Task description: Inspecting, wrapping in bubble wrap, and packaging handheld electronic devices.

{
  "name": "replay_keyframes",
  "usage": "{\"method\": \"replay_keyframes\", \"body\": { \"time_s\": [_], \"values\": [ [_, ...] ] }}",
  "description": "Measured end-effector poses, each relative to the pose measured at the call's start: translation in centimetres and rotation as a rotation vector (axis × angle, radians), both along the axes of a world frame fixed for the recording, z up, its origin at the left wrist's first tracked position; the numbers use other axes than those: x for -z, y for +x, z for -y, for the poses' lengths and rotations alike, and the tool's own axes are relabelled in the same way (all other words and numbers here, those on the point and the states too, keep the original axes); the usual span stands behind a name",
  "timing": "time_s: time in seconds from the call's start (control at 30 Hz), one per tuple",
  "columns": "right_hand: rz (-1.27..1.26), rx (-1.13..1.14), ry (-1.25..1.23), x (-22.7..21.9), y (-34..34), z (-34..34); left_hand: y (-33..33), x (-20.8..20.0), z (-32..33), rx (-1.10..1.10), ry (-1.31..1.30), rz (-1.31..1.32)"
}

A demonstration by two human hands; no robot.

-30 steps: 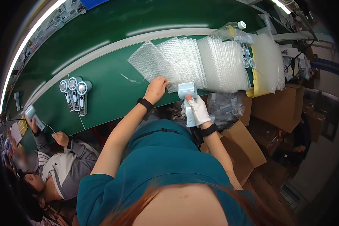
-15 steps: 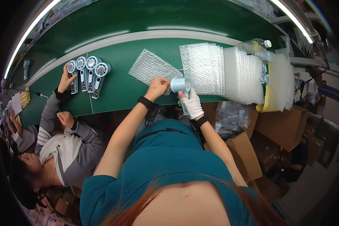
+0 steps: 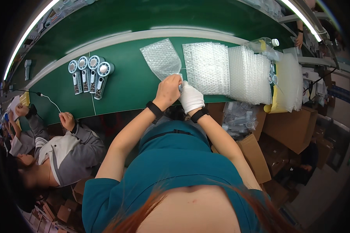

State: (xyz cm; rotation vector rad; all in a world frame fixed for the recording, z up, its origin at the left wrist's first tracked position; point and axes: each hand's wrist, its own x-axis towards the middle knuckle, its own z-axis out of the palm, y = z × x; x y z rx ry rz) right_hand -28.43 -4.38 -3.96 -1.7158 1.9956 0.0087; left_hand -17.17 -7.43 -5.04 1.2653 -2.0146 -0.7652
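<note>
Two hands meet at the near edge of the green conveyor belt point(image 3: 120, 83). Left hand point(image 3: 168, 90), bare, black band at the wrist: fingers curled and pinching the lower end of a single bubble-wrap bag point(image 3: 161, 58), which lies flat on the belt and angles away from the person. Right hand point(image 3: 190, 97), in a white glove, black band at the wrist: fingers closed, pressed against the left hand at the bag's mouth; whatever sits between the two hands is hidden. One fanned stack of bubble-wrap bags point(image 3: 229, 68), just right of the single bag, spreading toward the belt's right end. Four pale blue handheld fans point(image 3: 90, 73), side by side on the belt, well left of the hands. One seated co-worker's hand point(image 3: 67, 120) by the belt's near edge, far left. Several cardboard boxes point(image 3: 287, 126) below the belt, right.
</note>
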Motion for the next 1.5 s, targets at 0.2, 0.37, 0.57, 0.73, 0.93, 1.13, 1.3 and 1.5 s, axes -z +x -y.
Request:
{"method": "replay_keyframes", "body": {
  "time_s": [0.2, 0.37, 0.57, 0.73, 0.93, 1.13, 1.3, 1.5],
  "values": [
    [0.204, 0.116, 0.046, -0.8, -1.5, 2.4, 1.2, -2.0, 0.5, 0.108, -0.224, 0.095],
    [1.422, 0.639, 0.616, -1.9, -2.5, 3.3, 3.3, -1.8, -0.8, -0.006, -0.217, 0.084],
    [1.540, 0.864, 0.448, -0.5, -0.9, 4.0, 1.0, -4.6, -1.2, -0.090, -0.107, -0.222],
    [1.118, 0.348, 0.376, -3.4, -2.8, 4.5, 0.6, -6.0, 0.3, -0.089, -0.090, -0.246],
    [1.239, 0.091, 0.444, -8.9, -5.6, 0.6, 2.2, -8.8, 2.7, -0.181, 0.482, -0.612],
    [0.780, 0.066, -0.310, -15.3, -6.8, -3.5, 0.1, -13.6, 1.7, 0.101, 0.696, -0.703],
    [0.645, 0.509, -0.357, -16.6, -12.3, -11.4, 1.4, -8.1, 2.8, -0.070, 0.217, -0.231],
    [0.545, 1.384, -0.660, -13.6, -17.2, -25.4, 21.2, 2.6, 2.9, -1.042, 0.315, 0.865]
  ]
}}
